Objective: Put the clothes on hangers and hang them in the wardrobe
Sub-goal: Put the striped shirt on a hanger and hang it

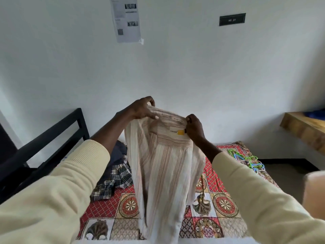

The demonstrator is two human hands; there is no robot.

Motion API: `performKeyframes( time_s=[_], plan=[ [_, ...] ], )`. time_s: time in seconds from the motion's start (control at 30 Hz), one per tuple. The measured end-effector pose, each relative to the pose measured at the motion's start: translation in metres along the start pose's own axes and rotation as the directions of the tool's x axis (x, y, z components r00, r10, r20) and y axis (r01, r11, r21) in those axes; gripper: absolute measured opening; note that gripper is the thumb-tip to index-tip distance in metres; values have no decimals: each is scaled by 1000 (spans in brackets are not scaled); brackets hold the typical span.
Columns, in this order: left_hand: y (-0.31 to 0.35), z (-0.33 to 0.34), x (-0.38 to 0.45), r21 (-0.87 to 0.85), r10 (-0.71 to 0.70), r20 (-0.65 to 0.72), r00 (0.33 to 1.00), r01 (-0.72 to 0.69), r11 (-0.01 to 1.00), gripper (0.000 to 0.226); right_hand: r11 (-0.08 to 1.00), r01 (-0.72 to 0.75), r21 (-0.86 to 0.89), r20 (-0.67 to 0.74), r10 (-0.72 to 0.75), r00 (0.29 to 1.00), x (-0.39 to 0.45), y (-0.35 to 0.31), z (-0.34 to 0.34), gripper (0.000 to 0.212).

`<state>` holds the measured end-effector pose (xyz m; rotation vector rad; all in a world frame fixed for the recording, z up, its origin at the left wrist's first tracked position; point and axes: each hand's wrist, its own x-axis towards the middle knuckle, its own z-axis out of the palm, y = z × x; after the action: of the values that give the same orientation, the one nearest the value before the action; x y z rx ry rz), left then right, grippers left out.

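A cream shirt with thin brown stripes (163, 166) hangs in front of me above the bed, held up by its collar. My left hand (140, 110) grips the collar's left side, and a pale loop that may be a hanger hook shows above its fingers. My right hand (194, 128) pinches the collar's right end beside a yellow label. A plaid garment (116, 180) and a dark one (119, 150) lie crumpled on the bed to the left. Several coloured plastic hangers (246, 161) lie in a heap on the bed's far right.
The bed carries a red patterned cover (216, 205). A black metal headboard (52, 136) stands at the left. A wooden shelf (304, 127) juts out at the right. A paper notice (125, 19) hangs on the white wall. No wardrobe is in view.
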<state>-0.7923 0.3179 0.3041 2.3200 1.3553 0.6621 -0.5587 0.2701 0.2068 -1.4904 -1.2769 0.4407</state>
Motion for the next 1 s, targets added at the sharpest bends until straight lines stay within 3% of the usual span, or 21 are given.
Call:
performKeyframes(
  time_s=[0.1, 0.17, 0.3, 0.37, 0.47, 0.6, 0.73, 0.8, 0.93, 1.0],
  plan=[
    [-4, 12, 2, 107, 59, 17, 998, -61, 992, 36, 985, 79, -152, 140, -58, 988, 12, -10, -25, 13],
    [-5, 23, 6, 237, 120, -36, 992, -108, 966, 27, 954, 170, -246, 272, -101, 957, 20, -15, -42, 23],
    [2, 45, 13, 409, 166, -183, 969, -79, 909, 21, 782, 442, -440, 420, -256, 871, 41, -7, -66, 15],
    [8, 53, 14, 405, 200, -254, 946, -84, 910, 19, 746, 457, -484, 413, -266, 871, 48, -1, -76, 10],
    [27, 62, 15, 257, 209, -358, 910, -120, 959, 24, 714, 381, -588, 312, -234, 921, 49, 13, -86, 11],
    [51, 69, 21, 141, 182, -449, 875, -132, 981, 22, 888, 122, -443, 5, -133, 991, 35, 33, -93, 5],
    [52, 64, 27, 54, 195, -260, 946, -187, 981, 18, 952, -50, -302, -117, 15, 993, 32, 47, -97, 12],
    [50, 59, 28, 84, 193, -137, 972, -182, 980, 24, 948, -53, -314, -110, 19, 994, 38, 51, -110, 10],
    [45, 62, 19, 379, 150, 122, 981, -186, 907, 31, 882, 148, -448, 164, -82, 983, 46, 37, -137, 8],
    [42, 68, 14, 473, 127, 181, 975, -200, 858, 40, 868, 199, -454, 265, -82, 961, 46, 24, -145, 26]
  ],
)
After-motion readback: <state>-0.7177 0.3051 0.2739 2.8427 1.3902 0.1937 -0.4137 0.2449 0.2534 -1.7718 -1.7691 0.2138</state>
